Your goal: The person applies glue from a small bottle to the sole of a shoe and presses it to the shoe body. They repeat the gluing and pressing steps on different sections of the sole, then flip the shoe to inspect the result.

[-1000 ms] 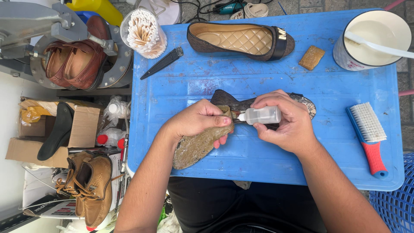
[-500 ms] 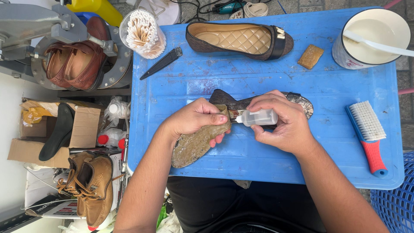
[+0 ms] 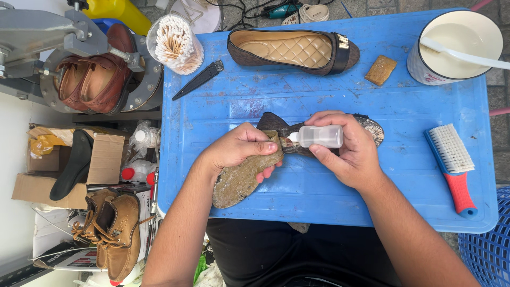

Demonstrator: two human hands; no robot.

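Mid-frame on the blue table [image 3: 404, 106], a worn sole piece [image 3: 239, 178] is peeled back from a dark flat shoe [image 3: 276, 125] by the left hand [image 3: 239, 151], fingers clamped over its edge. A small clear squeeze bottle [image 3: 319, 136] is pinched in the right hand [image 3: 350, 151], nozzle aimed into the gap. Looks like gluing is only underway, pressing shut isn't done yet. The matching quilted-insole shoe [image 3: 292, 50] sits untouched at the top, with the brush [image 3: 454, 165] lying unused at the right
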